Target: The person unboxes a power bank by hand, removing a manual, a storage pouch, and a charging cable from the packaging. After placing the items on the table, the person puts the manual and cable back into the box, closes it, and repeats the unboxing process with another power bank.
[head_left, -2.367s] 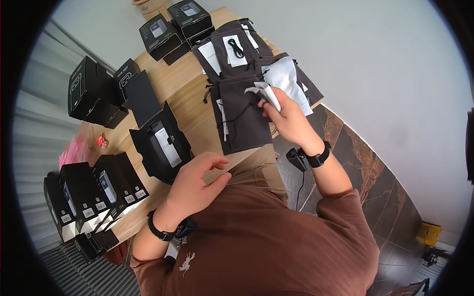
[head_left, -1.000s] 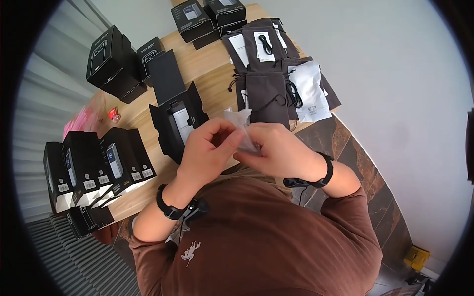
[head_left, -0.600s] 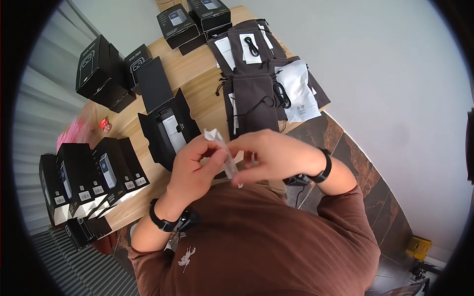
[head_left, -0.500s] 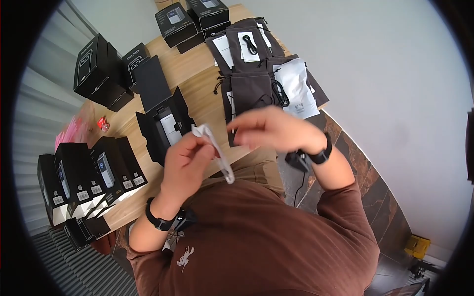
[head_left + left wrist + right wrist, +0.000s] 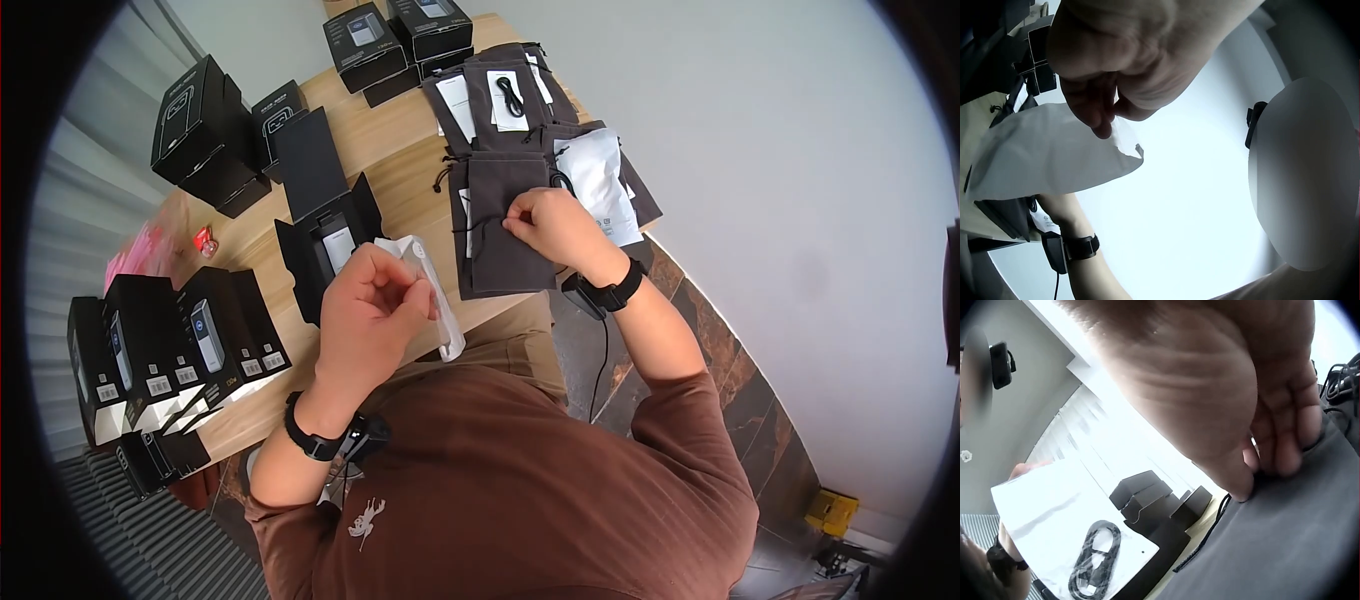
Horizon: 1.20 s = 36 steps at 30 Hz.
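My left hand [image 5: 365, 315] [image 5: 1141, 56] pinches a white sheet [image 5: 445, 325] [image 5: 1047, 153] [image 5: 1047, 509] above the table's front edge. A coiled black cable [image 5: 1112, 550], seemingly in clear plastic, lies against the sheet's face in the right wrist view. Farther right, my right hand [image 5: 560, 228] [image 5: 1210, 394] is down on the top dark grey drawstring pouch [image 5: 510, 262] [image 5: 1272, 540], its thumb and fingertips gathered at the fabric. Contact with the fabric is partly hidden under that hand. An open black box [image 5: 352, 215] containing a white item stands behind my left hand.
Black boxes [image 5: 195, 130] stand at the left, back and front left [image 5: 150, 340]. More pouches [image 5: 480, 110] carry white leaflets and a black cable [image 5: 509, 97]. A white plastic packet [image 5: 597, 180] lies right of my right hand; a red item [image 5: 205, 241] lies at the left.
My right hand has left the white sheet and moved across to the top pouch. My left hand keeps the sheet, which now hangs slightly farther left than in the earlier two-handed hold.
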Motion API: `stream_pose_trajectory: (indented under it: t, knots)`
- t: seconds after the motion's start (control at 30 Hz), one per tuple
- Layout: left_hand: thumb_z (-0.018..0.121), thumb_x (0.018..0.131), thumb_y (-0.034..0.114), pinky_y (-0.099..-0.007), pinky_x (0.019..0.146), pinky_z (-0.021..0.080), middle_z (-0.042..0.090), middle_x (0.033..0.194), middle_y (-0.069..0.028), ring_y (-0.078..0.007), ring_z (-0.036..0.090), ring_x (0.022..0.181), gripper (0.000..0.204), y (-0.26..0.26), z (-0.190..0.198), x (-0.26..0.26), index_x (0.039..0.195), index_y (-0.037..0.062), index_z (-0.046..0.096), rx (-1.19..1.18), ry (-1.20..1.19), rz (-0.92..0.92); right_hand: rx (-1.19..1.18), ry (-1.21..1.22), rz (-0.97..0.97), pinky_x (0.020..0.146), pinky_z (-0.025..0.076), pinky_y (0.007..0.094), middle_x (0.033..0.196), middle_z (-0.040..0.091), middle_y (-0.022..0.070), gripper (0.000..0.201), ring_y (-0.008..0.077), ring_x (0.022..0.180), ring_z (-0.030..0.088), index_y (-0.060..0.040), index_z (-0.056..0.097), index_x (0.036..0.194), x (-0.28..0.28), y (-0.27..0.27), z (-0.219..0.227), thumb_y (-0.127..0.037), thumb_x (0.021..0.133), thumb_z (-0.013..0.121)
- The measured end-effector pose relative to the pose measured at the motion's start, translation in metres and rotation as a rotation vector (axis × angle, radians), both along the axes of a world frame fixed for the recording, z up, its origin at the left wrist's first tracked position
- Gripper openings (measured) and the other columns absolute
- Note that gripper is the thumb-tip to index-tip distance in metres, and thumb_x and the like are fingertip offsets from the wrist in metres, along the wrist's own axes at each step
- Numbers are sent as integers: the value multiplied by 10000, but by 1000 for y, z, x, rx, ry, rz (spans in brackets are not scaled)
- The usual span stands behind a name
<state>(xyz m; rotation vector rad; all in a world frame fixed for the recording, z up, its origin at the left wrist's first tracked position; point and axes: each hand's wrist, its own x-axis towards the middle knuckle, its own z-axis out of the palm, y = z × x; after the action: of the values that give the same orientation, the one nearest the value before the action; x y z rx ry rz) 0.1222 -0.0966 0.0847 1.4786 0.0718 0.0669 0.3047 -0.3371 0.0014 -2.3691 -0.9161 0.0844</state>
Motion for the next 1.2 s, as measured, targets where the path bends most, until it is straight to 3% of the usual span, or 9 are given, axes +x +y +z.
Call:
stream_pose_trajectory:
  t: [0.13,0.17,0.27,0.4,0.53,0.7,0.9,1.0,1.2]
  knots:
    - [635,1002,-79,-257,793,551,695,943,-45,-104,693,872,231,1,-1,5,1156,44,515,-6,3,-5,267,236,-168,726,574,325,818,749,92,160,194,745,740,7,736,836,-13,1,40,-122,899,807]
    - [635,1004,-72,-262,805,549,692,949,-42,-107,687,876,251,1,-2,6,1183,48,505,15,-7,-2,428,340,-159,710,562,265,847,745,44,84,102,761,717,-3,727,897,-14,-2,40,-44,933,790]
    - [633,1012,-54,-273,836,543,686,964,-39,-113,674,893,316,-1,-2,8,1260,56,471,73,-39,-9,907,658,27,713,583,268,937,764,47,60,113,812,737,-16,718,990,-31,1,64,10,961,763]
    - [630,1017,-50,-269,849,536,693,981,-48,-111,672,905,358,-2,-2,8,1302,56,441,115,-61,-19,988,838,97,756,612,255,985,767,57,80,120,855,757,-12,710,1034,-54,12,78,50,986,724]
    - [636,1016,-35,-261,858,518,718,1029,-54,-103,672,952,377,-6,-4,11,1333,39,446,85,-104,-4,869,771,113,811,624,253,966,784,62,112,123,933,774,4,735,1126,-81,31,61,6,1049,654]
    - [606,1016,-36,-290,932,503,700,1038,-66,-129,652,1005,519,-13,-4,17,1485,10,388,108,-164,-23,873,988,81,743,532,219,975,771,13,210,37,836,660,14,744,1206,-91,34,64,-123,1048,726]
    - [625,981,-20,-315,967,490,612,1136,-66,-152,600,1024,656,-16,-2,13,1565,32,332,240,-233,-99,909,1167,-26,753,545,225,991,777,31,180,56,864,682,21,781,1155,-86,30,64,-109,1040,734]
    - [653,962,-23,-316,963,485,574,1145,-52,-150,570,1034,679,-16,-5,14,1563,49,346,165,-246,-84,1016,1176,25,763,553,228,999,779,35,167,69,873,696,24,790,1134,-86,30,58,-100,1043,725]
    - [746,957,13,-325,946,519,566,1134,-53,-138,580,1015,641,-15,-10,14,1508,48,421,141,-275,-102,863,909,109,746,550,231,1000,777,28,134,57,861,686,6,798,1123,-88,27,69,-34,1003,756]
